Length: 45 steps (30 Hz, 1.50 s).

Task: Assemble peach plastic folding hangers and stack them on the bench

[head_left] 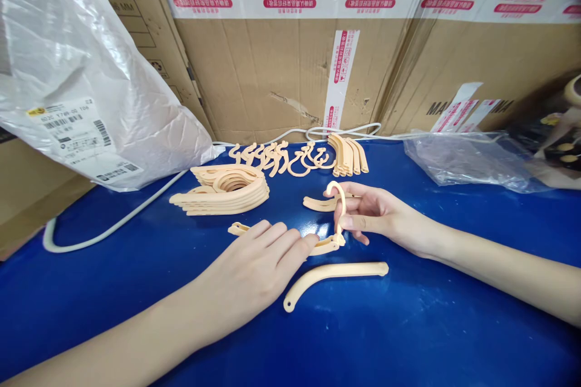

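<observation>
My left hand is closed over a cream plastic hanger arm, whose far left end pokes out past the knuckles. Pinched between thumb and fingers of my right hand is a cream hanger hook, curved end up. The hook's foot meets the right end of that arm; whether it is locked in I cannot tell. Closer to me lies a loose curved hanger arm with a hole at one end. Another curved piece lies behind my right fingers, partly hidden by them.
Stacked hanger parts sit at back left. Behind them are several loose hooks and upright arms. A white cable crosses the blue table. Cardboard boxes, a plastic package and a clear bag stand around.
</observation>
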Each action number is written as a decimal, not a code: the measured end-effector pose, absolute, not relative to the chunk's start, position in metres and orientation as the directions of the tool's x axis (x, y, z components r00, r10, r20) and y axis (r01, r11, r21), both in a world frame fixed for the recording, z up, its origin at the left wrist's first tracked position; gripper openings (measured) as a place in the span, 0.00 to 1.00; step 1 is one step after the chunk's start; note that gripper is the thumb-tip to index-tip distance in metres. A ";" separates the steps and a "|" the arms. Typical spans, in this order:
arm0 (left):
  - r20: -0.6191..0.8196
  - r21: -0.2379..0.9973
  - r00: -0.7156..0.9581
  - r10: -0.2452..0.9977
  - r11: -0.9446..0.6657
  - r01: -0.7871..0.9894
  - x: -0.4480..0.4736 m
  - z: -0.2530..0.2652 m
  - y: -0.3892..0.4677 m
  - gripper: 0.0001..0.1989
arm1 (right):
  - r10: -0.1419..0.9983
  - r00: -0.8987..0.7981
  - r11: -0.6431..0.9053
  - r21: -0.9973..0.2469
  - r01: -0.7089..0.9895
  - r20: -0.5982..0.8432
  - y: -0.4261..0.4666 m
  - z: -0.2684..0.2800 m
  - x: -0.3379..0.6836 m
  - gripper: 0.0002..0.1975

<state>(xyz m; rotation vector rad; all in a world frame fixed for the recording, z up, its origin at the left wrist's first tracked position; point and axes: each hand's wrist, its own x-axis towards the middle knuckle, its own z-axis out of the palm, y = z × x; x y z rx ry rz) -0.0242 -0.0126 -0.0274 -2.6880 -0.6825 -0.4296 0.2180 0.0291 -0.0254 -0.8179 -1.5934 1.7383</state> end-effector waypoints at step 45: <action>0.307 -0.331 0.850 0.428 -0.790 0.517 -0.020 -0.028 -0.017 0.17 | 0.848 -0.529 0.016 -1.000 0.010 0.008 0.026 -0.027 0.215 0.26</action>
